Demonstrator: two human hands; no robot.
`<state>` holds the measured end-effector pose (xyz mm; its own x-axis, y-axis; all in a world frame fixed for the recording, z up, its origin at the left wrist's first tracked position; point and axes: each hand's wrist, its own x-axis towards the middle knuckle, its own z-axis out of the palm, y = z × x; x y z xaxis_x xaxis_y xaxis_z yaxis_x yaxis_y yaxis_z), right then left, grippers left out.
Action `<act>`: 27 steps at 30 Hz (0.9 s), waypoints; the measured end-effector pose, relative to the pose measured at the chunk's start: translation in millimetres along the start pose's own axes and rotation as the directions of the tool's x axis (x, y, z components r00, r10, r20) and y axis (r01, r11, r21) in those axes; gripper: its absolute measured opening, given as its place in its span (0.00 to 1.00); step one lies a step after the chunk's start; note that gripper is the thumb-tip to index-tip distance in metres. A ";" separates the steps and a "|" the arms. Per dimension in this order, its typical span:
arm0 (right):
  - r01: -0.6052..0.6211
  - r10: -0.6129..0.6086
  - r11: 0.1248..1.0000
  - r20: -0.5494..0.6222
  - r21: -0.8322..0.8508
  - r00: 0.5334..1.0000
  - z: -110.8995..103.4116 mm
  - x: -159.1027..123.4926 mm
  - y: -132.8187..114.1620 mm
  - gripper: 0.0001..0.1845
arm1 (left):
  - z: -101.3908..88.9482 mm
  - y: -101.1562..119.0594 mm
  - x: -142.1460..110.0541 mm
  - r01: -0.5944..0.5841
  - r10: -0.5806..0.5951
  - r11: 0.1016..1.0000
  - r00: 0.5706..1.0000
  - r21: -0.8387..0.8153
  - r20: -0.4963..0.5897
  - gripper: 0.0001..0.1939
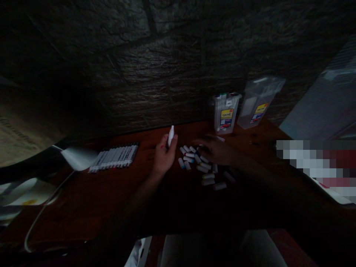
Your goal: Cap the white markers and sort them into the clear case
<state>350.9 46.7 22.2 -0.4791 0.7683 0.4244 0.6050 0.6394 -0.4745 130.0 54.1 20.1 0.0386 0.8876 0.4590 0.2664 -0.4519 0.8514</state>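
My left hand (164,155) is closed around a white marker (170,135) that points upward above the dark red table (111,193). My right hand (214,150) reaches over a loose pile of white markers (198,163) with coloured caps; its fingers lie low on the pile, dim and partly blurred. A neat row of markers (115,156) lies side by side to the left of my left hand.
Two clear plastic marker cases stand at the back: one (226,113) with markers in it, one (257,104) leaning beside it. A white sheet (73,157) and a cable (41,213) lie at the left. A dark stone wall rises behind the table.
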 end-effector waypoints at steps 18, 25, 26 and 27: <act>-0.102 0.138 0.936 -0.085 0.338 0.987 -9.7 3.7 -4.5 0.10 | 3.5 6.0 -10.5 -0.140 0.090 0.952 0.978 0.274 0.187 0.11; -0.112 0.455 0.682 -0.300 0.723 0.839 -11.7 11.2 -3.2 0.27 | 6.0 3.2 -14.1 -0.159 0.111 0.964 0.969 0.213 0.220 0.11; -0.112 0.480 0.654 -0.296 0.748 0.826 -11.9 11.4 -3.7 0.28 | 6.1 3.0 -14.3 -0.163 0.114 0.962 0.968 0.220 0.223 0.11; -0.111 0.496 0.628 -0.286 0.770 0.820 -12.0 11.3 -4.4 0.28 | 6.1 3.1 -14.4 -0.167 0.115 0.959 0.968 0.227 0.223 0.11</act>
<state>350.5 52.2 38.4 0.0887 0.9385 0.3336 -0.0571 0.3392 -0.9390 136.1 40.5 14.5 0.2826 0.8270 0.4860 0.4681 -0.5611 0.6826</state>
